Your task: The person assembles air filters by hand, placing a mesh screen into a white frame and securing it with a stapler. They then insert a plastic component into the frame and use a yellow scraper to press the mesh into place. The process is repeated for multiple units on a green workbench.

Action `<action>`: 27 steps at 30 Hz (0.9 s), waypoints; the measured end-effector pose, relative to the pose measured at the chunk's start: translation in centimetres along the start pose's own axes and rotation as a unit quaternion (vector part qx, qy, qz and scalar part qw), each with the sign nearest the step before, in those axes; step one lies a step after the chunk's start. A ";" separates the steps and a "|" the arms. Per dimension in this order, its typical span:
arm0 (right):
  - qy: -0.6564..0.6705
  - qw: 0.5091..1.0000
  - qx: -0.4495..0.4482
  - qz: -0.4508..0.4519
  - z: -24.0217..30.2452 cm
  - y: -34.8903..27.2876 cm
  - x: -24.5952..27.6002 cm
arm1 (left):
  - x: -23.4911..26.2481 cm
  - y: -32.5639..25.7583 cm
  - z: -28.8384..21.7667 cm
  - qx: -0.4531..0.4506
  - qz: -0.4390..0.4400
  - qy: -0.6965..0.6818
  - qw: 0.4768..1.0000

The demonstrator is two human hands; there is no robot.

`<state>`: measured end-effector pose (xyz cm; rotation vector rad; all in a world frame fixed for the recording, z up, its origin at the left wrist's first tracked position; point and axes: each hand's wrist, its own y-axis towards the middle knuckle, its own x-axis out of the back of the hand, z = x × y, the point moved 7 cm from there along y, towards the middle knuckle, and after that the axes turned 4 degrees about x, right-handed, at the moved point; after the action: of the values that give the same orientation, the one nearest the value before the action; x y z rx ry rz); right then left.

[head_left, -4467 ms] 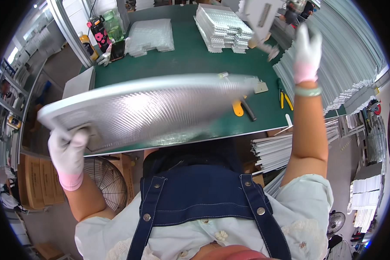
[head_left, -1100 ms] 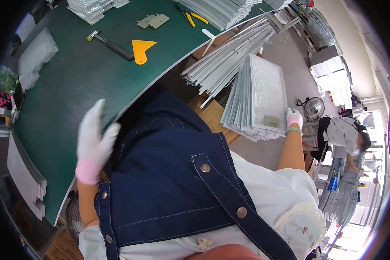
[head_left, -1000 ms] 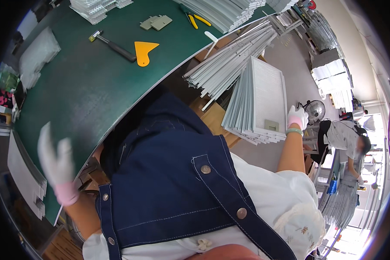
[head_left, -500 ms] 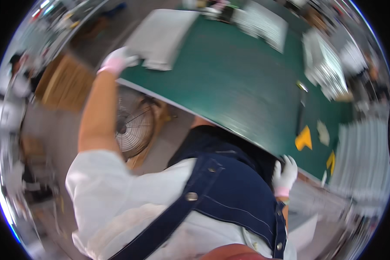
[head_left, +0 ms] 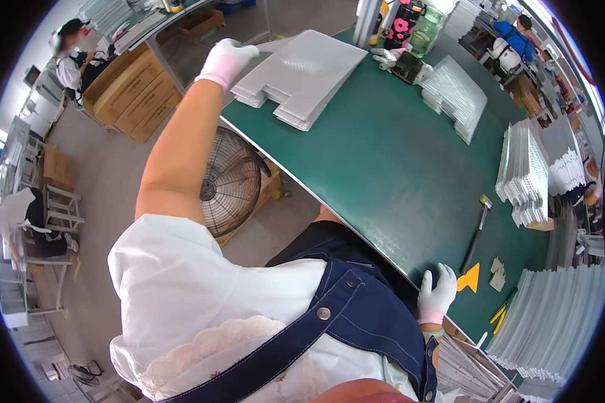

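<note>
My left hand, in a white glove, reaches out to the far left corner of the green table. Its fingers close on the corner of the top sheet of a stack of grey notched plastic sheets. My right hand, also gloved, lies flat with fingers apart on the table's near edge. An orange scraper sits just to its right.
A floor fan stands under the table's left end. On the table lie a small hammer, yellow cutters, clear bagged sheets, an upright sheet stack and bottles. Cardboard boxes and another person are at far left.
The view swung from my right side to the left. My right hand left the stack of panels beside me and now rests on the table edge. My left hand reached the grey sheets.
</note>
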<state>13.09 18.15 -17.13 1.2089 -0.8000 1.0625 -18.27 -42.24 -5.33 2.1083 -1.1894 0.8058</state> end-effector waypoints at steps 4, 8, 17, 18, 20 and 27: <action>0.003 1.000 -0.017 -0.024 -0.7 0.6 0.6 | -2.2 -3.9 -2.2 -0.136 0.067 -0.082 0.985; 0.120 0.981 -0.089 -0.122 -3.2 2.3 1.6 | -9.5 -19.0 -9.8 -0.216 0.143 -0.091 0.962; -0.032 0.991 0.042 0.123 -0.2 7.1 -3.9 | -21.4 -28.9 -21.8 -0.390 0.424 0.195 0.794; -0.026 0.990 0.036 0.132 -0.3 7.1 -4.0 | -22.2 -26.3 -23.5 -0.395 0.402 0.174 0.808; -0.011 0.990 0.029 0.140 -0.1 7.5 -3.5 | -26.2 -19.2 -26.8 -0.383 0.294 0.111 0.869; 0.042 0.988 0.046 0.140 -0.5 8.7 -3.5 | -40.7 0.5 -33.5 -0.180 0.126 0.157 0.963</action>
<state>3.69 18.04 -17.58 1.1423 -0.8803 1.3850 -43.14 3.55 -13.56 1.4942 -1.3264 0.9172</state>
